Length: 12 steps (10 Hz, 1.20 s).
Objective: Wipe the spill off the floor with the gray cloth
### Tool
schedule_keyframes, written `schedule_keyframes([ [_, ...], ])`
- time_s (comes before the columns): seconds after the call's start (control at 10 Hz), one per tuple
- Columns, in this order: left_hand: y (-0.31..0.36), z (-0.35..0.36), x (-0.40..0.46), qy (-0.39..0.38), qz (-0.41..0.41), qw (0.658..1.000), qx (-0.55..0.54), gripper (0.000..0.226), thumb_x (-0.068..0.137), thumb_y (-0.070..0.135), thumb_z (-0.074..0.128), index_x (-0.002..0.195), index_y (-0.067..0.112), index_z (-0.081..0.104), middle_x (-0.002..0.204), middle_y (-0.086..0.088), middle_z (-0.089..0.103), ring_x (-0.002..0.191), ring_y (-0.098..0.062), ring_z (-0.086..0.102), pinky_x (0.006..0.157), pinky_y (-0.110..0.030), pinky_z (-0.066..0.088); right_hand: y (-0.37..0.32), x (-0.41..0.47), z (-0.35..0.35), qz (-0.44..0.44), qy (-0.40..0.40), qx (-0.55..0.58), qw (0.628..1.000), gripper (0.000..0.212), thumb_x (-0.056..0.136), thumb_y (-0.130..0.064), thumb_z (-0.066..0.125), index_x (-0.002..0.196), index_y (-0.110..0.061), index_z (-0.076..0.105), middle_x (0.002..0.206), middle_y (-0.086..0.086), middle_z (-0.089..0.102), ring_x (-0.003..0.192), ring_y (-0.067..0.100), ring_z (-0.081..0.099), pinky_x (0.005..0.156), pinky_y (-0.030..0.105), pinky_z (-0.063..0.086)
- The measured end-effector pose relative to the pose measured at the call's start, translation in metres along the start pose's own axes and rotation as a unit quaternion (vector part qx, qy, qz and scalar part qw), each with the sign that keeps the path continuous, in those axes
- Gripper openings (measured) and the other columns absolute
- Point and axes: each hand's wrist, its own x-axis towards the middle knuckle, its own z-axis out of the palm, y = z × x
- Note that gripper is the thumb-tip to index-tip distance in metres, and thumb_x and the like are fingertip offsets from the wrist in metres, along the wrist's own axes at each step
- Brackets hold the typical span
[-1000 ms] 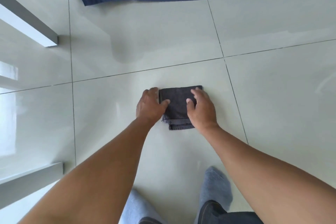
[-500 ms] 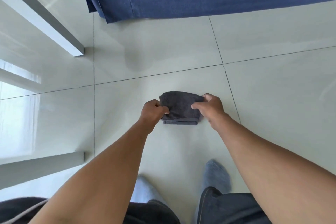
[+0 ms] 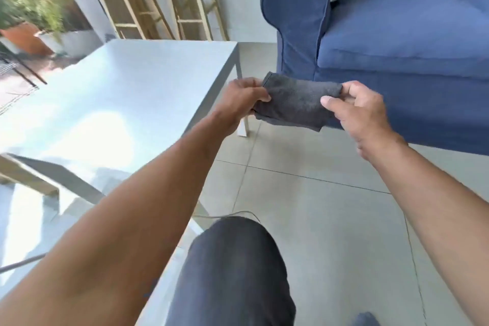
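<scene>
Both hands are up off the floor and both are pinched on the cloth [image 3: 297,103]. The left hand [image 3: 242,99] has thumb and fingers closed on its left edge; the right hand [image 3: 361,111] grips the right edge, thumb forward over the fabric. The cloth is folded, stretched between them in mid-air, in front of the blue sofa [image 3: 397,42] and clear of the floor [image 3: 317,219].

No wet patch shows on the tiles from here, so whether the spill is gone I can't say. My read: this is a check or a refold of the cloth, between passes or at the finish.

To do that well, keep the grip on the edges, not the middle, so any damp face stays off the palms. Turn a fresh face outward before going back down. Keep it low and away from the sofa fabric, which is just behind it.

The table [image 3: 132,92] sits to the left, its corner leg near the left hand; a knee [image 3: 232,272] is raised below. Watch that leg on the way down.
</scene>
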Motion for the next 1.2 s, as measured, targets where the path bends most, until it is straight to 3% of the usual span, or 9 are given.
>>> schedule_keyframes([
  [0.1,0.031,-0.044,-0.034,0.041,0.061,0.997,0.004,0.016,0.072,0.005,0.065,0.078,0.016,0.074,0.076,-0.005,0.071,0.075,-0.019,0.067,0.073,-0.042,0.058,-0.042,-0.008,0.029,-0.054,0.003,0.01,0.998,0.013,0.086,-0.018,0.07,0.081,-0.028,0.064,0.077,-0.008,0.071,0.067,0.0,0.065,0.071,0.029,0.058],
  [0.3,0.049,-0.145,-0.111,0.133,0.163,0.974,0.082,0.019,0.081,0.005,0.064,0.093,0.014,0.075,0.085,-0.008,0.076,0.076,-0.019,0.07,0.07,-0.037,0.059,-0.097,-0.035,0.105,-0.099,-0.099,0.06,0.988,0.007,0.093,-0.015,0.068,0.096,-0.021,0.066,0.087,0.011,0.073,0.063,0.021,0.071,0.05,0.042,0.062],
  [0.4,0.026,-0.204,-0.117,0.192,0.119,0.972,0.058,0.022,0.081,0.006,0.066,0.098,0.015,0.077,0.095,-0.016,0.079,0.078,-0.023,0.071,0.076,-0.04,0.06,-0.096,-0.04,0.17,-0.056,-0.149,0.03,0.987,0.012,0.093,-0.016,0.069,0.103,-0.011,0.064,0.086,0.014,0.074,0.05,0.024,0.072,0.047,0.043,0.062],
  [0.5,-0.004,-0.231,-0.098,0.234,0.031,0.964,0.126,0.026,0.081,0.015,0.067,0.105,0.021,0.076,0.103,-0.011,0.078,0.088,-0.026,0.072,0.081,-0.041,0.059,-0.079,-0.036,0.213,0.014,-0.179,-0.004,0.984,0.017,0.092,-0.018,0.07,0.104,-0.01,0.061,0.096,0.017,0.074,0.057,0.026,0.075,0.052,0.042,0.064],
  [0.6,-0.069,-0.237,-0.082,0.182,-0.059,0.888,0.417,0.06,0.091,0.041,0.059,0.146,0.019,0.051,0.145,-0.013,0.06,0.132,-0.033,0.054,0.109,-0.049,0.045,-0.045,-0.039,0.254,-0.021,-0.21,-0.288,0.934,0.035,0.091,-0.028,0.069,0.12,-0.014,0.056,0.122,0.014,0.065,0.1,0.033,0.068,0.08,0.042,0.06],
  [0.7,-0.105,-0.227,-0.08,0.15,-0.021,0.85,0.504,0.065,0.097,0.051,0.039,0.154,0.02,0.04,0.158,-0.011,0.046,0.146,-0.034,0.038,0.119,-0.052,0.03,-0.026,-0.053,0.264,-0.221,-0.18,-0.408,0.867,0.041,0.091,-0.031,0.067,0.129,-0.016,0.06,0.138,0.011,0.057,0.12,0.035,0.056,0.094,0.045,0.051],
  [0.8,-0.118,-0.232,-0.074,0.15,0.009,0.843,0.517,0.057,0.104,0.045,0.032,0.157,0.025,0.035,0.166,-0.007,0.034,0.155,-0.029,0.025,0.125,-0.052,0.016,-0.015,-0.067,0.267,-0.33,-0.227,-0.411,0.819,0.035,0.1,-0.036,0.053,0.13,-0.023,0.066,0.15,0.004,0.056,0.139,0.029,0.048,0.107,0.05,0.04],
  [1.1,-0.115,-0.245,-0.07,0.148,-0.003,0.834,0.532,0.053,0.106,0.039,0.033,0.157,0.024,0.035,0.166,-0.009,0.032,0.157,-0.031,0.018,0.125,-0.054,0.015,-0.03,-0.066,0.255,-0.225,-0.328,-0.409,0.821,0.05,0.103,-0.045,0.044,0.148,-0.026,0.049,0.164,0.002,0.038,0.155,0.021,0.025,0.12,0.056,0.025],
  [1.2,-0.101,-0.227,-0.072,0.177,0.069,0.831,0.522,0.047,0.104,0.033,0.041,0.147,0.015,0.048,0.159,-0.017,0.042,0.155,-0.037,0.021,0.121,-0.056,0.024,-0.029,-0.058,0.207,-0.186,-0.277,-0.368,0.868,0.052,0.103,-0.042,0.047,0.15,-0.019,0.047,0.162,0.004,0.041,0.154,0.021,0.029,0.121,0.054,0.029],
])
